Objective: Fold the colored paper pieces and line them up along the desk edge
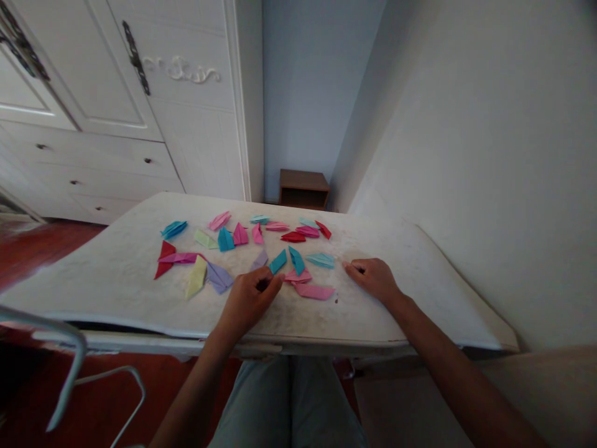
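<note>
My left hand (252,298) is closed in a pinch over the front middle of the white table. A blue folded paper piece (278,261) shows right at its fingertips, its lower end partly hidden by the fingers. Close to those fingertips lie a pink folded piece (298,277) and a longer pink strip (314,291). A second blue piece (296,260) leans just right of the first. My right hand (374,278) rests on the table with fingers curled together and nothing visible in them. The nearest thing to it is a light-blue pleated piece (320,260).
Several folded papers are spread over the white tabletop (125,286), among them a yellow one (196,277), a lilac one (218,277) and a red one (164,260). White cabinets (200,124) stand behind, a wall (489,155) to the right. A white metal frame (77,348) is at lower left.
</note>
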`<action>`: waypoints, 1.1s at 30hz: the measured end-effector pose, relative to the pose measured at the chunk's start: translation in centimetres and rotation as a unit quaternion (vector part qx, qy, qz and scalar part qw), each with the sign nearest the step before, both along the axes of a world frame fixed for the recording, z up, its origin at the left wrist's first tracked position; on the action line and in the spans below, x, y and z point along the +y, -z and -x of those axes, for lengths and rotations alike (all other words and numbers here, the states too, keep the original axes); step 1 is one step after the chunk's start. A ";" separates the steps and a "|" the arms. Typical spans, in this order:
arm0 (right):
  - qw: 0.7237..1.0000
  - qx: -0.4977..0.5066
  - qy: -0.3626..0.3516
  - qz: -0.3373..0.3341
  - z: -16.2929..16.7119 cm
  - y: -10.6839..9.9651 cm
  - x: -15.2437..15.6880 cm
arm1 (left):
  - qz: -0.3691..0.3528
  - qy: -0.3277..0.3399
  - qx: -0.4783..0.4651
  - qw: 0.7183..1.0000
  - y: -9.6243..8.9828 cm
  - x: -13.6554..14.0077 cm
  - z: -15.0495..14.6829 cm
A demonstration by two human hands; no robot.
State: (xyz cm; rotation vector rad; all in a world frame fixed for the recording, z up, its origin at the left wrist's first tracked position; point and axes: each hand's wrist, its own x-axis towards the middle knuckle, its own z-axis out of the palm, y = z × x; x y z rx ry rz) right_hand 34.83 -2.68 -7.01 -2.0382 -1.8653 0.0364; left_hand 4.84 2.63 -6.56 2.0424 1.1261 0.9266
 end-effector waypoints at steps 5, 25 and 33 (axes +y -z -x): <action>1.000 0.005 0.014 0.003 0.3 0.0 0.0 | 0.010 0.001 0.006 1.000 -0.1 0.0 -0.1; 0.999 0.001 -0.045 -0.009 0.3 -0.2 -0.5 | 0.043 -0.032 -0.008 0.999 -0.3 -0.1 -0.4; 0.998 0.014 -0.057 -0.008 0.4 -0.4 -0.7 | 0.055 -0.035 -0.029 0.997 -0.4 -0.3 -0.4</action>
